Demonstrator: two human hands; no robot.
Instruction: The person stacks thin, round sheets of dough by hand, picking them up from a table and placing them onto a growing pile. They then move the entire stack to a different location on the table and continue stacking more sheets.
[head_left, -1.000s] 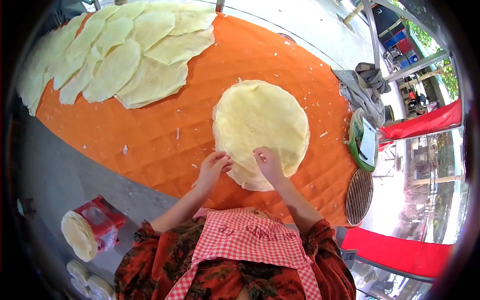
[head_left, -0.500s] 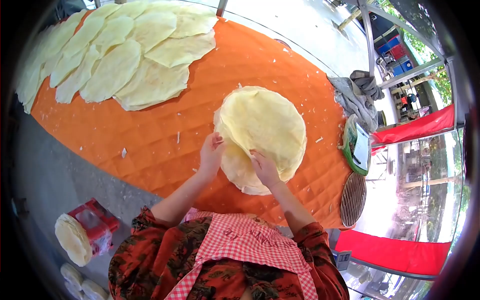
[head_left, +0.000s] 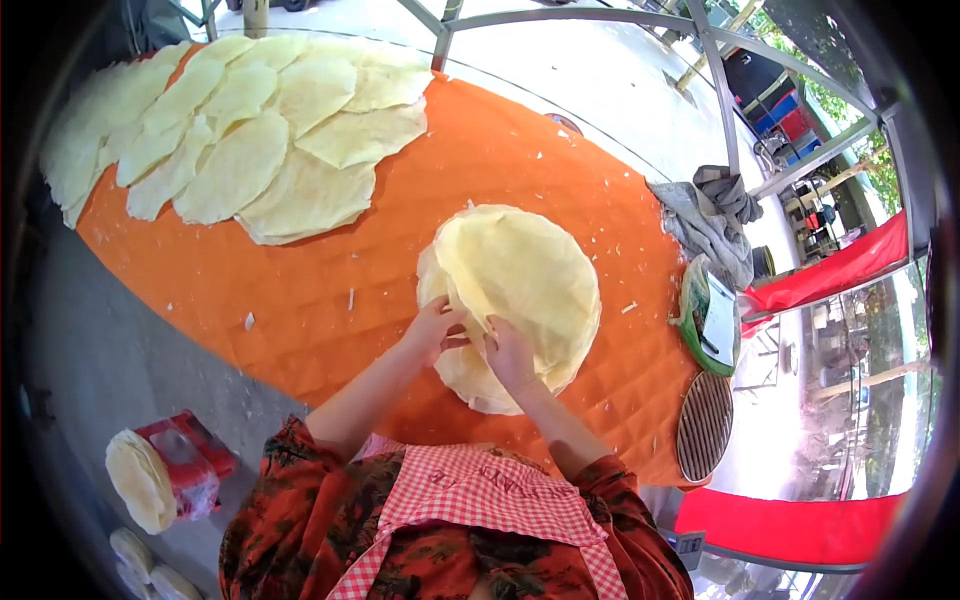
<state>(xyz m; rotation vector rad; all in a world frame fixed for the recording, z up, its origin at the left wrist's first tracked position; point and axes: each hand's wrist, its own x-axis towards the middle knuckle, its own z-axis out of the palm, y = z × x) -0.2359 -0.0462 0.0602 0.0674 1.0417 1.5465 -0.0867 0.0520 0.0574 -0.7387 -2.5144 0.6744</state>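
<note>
Head view: both my hands at the near left part of a round stack of thin, pale sheets (head_left: 575, 325), right of centre on the orange cloth (head_left: 320, 315). My right hand (head_left: 508, 352) has thumb and fingers drawn together, apparently pinching the raised left edge of the top sheet (head_left: 530, 265); my left hand (head_left: 430, 332) is beside it, fingers loosely parted and slightly curled against the stack's left side — whether they grip anything, I cannot tell. Progress, by my judgement: top sheet only partly loosened, its left edge lifted and bent back, the greater part lying flat on the pile. The layers below remain unseparated; their number cannot be read. Upper left of the frame, many overlapping sheets (head_left: 235, 165) lie spread out singly — that portion looks done. Relative to the hands: top sheet's raised edge between left and right fingers, its broad face reaching away from me, up and right of my right hand. At the right edge of the cloth, a green-rimmed basket (head_left: 688, 328) holding a white pad (head_left: 718, 320), a ribbed oval board (head_left: 705, 427) just below it. Lower left, another round pile (head_left: 140, 480) against a red package (head_left: 195, 455).
</note>
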